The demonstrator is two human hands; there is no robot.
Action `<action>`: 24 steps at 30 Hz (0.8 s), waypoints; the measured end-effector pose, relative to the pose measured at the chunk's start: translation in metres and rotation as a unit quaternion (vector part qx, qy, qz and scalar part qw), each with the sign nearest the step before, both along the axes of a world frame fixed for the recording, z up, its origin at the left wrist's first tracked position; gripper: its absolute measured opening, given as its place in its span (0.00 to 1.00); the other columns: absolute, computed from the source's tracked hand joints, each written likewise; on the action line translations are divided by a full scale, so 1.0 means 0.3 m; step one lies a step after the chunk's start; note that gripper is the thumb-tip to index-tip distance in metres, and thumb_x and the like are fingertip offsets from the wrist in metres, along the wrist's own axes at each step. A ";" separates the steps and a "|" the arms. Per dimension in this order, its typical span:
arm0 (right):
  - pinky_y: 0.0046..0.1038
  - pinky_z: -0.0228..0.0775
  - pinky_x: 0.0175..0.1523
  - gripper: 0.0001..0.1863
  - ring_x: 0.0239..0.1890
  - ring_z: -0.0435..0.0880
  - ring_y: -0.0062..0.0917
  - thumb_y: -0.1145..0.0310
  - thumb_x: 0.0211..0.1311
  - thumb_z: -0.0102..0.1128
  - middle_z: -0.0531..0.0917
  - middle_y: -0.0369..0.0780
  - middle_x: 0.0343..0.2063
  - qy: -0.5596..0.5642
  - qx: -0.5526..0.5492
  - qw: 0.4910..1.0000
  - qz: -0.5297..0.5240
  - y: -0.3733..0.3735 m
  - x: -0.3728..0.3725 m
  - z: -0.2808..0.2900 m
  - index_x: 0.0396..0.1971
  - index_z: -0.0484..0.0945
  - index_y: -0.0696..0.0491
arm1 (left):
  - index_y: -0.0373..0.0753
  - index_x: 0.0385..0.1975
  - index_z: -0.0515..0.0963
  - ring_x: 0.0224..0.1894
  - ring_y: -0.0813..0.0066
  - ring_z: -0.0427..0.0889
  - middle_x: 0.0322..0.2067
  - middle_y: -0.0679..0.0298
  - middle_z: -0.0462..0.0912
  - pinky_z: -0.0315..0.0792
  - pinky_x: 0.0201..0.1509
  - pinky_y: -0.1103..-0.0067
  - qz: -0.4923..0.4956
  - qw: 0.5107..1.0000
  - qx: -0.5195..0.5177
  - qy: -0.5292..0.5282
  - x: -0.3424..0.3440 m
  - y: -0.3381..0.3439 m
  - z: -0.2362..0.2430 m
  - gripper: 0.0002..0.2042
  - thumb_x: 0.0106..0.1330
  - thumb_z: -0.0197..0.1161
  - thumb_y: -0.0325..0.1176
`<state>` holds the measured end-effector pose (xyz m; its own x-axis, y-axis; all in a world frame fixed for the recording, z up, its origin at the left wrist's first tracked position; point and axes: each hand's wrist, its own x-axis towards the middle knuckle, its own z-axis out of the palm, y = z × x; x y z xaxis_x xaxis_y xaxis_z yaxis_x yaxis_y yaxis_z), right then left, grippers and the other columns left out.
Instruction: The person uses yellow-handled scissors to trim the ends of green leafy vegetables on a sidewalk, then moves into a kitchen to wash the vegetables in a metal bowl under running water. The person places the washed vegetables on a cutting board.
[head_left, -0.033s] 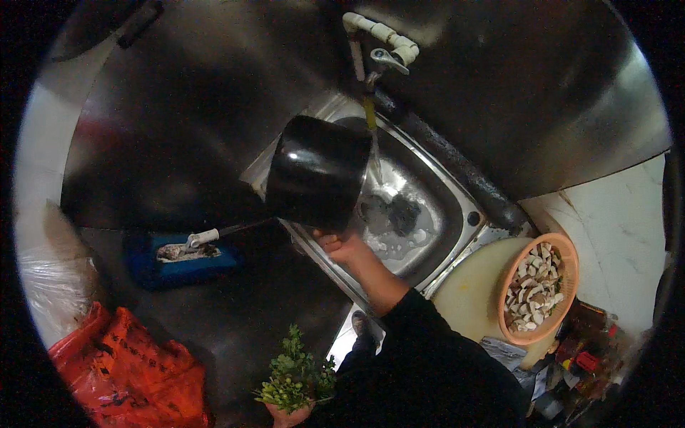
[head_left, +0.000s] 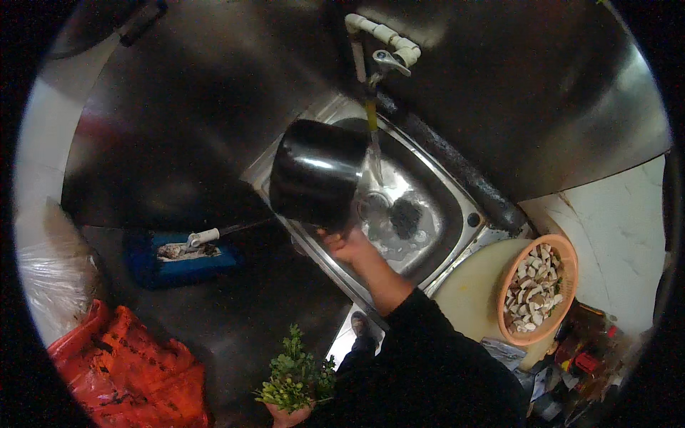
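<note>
My right hand (head_left: pixel 351 247) grips the lower rim edge of a black cylindrical pot (head_left: pixel 317 171), which is tipped on its side over the left part of the steel sink (head_left: pixel 457 207). The pot's mouth faces right and its inside is hidden. Beside it, water runs from a tap (head_left: pixel 389 63) through a short yellow tube (head_left: pixel 370 114) into the basin. Low in the view, my left hand (head_left: pixel 289 414) is closed round the stems of a bunch of leafy green herbs (head_left: pixel 294 378); only part of this hand shows.
An orange plastic basket (head_left: pixel 569 267) of chopped mushroom-like pieces (head_left: pixel 529 292) rests on a pale round board (head_left: pixel 464 285) at the right. Bottles and packets (head_left: pixel 578 357) crowd beyond it. At left lie a red plastic bag (head_left: pixel 135 371) and a blue container (head_left: pixel 193 260).
The pot has shifted slightly, its tilt a little different, with my right hand still on it. My left hand and the herbs look the same.
</note>
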<state>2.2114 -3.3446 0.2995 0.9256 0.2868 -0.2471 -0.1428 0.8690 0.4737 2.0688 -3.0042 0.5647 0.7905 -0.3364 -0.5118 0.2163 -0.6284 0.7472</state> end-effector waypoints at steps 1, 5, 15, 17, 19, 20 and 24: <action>0.21 0.67 0.18 0.18 0.21 0.74 0.24 0.63 0.60 0.50 0.77 0.51 0.38 0.048 -0.057 0.997 0.017 -0.028 -0.007 -0.020 0.45 0.70 0.61 | 0.40 0.46 0.73 0.47 0.68 0.76 0.43 0.62 0.78 0.70 0.51 0.70 0.000 1.000 -0.001 0.002 -0.003 0.001 -0.002 0.20 0.55 0.64 0.41; 0.28 0.75 0.23 0.16 0.28 0.80 0.33 0.73 0.57 0.53 0.77 0.51 0.39 0.253 -0.260 0.932 -0.027 -0.102 -0.028 -0.085 0.45 0.70 0.62 | 0.40 0.46 0.73 0.47 0.68 0.76 0.43 0.61 0.78 0.70 0.51 0.70 0.000 1.000 -0.004 0.003 -0.006 0.000 -0.001 0.20 0.55 0.63 0.41; 0.39 0.75 0.26 0.15 0.31 0.83 0.37 0.68 0.61 0.56 0.80 0.48 0.32 0.471 -0.464 0.750 0.023 -0.166 -0.130 -0.193 0.45 0.73 0.59 | 0.40 0.46 0.72 0.47 0.68 0.76 0.43 0.61 0.77 0.70 0.52 0.70 -0.002 1.000 -0.007 0.008 0.023 -0.020 -0.008 0.19 0.57 0.62 0.41; 0.38 0.75 0.30 0.17 0.32 0.83 0.37 0.66 0.59 0.58 0.81 0.48 0.34 0.452 -0.490 0.745 0.020 -0.163 -0.123 -0.207 0.45 0.73 0.60 | 0.40 0.47 0.71 0.48 0.68 0.76 0.43 0.61 0.77 0.70 0.52 0.70 -0.001 1.000 -0.007 0.006 0.022 -0.017 -0.002 0.19 0.57 0.61 0.41; 0.37 0.76 0.34 0.20 0.33 0.83 0.36 0.64 0.58 0.61 0.81 0.48 0.35 0.443 -0.447 0.777 -0.016 -0.157 -0.116 -0.213 0.46 0.73 0.60 | 0.39 0.47 0.71 0.48 0.69 0.75 0.43 0.61 0.77 0.70 0.52 0.70 0.000 1.000 -0.004 0.004 0.015 -0.008 0.008 0.19 0.57 0.61 0.41; 0.36 0.76 0.35 0.21 0.33 0.83 0.36 0.63 0.57 0.62 0.81 0.48 0.36 0.427 -0.478 0.768 -0.003 -0.155 -0.117 -0.214 0.46 0.73 0.60 | 0.39 0.47 0.71 0.48 0.69 0.75 0.43 0.61 0.77 0.69 0.52 0.70 0.000 1.000 -0.003 0.006 0.012 -0.002 0.014 0.19 0.57 0.61 0.40; 0.34 0.76 0.37 0.26 0.33 0.84 0.35 0.59 0.55 0.66 0.81 0.49 0.37 0.399 -0.431 0.808 -0.038 -0.154 -0.130 -0.202 0.47 0.72 0.61 | 0.39 0.47 0.71 0.48 0.69 0.75 0.43 0.61 0.76 0.69 0.52 0.70 -0.006 1.000 -0.005 0.010 0.010 0.011 0.027 0.19 0.58 0.61 0.40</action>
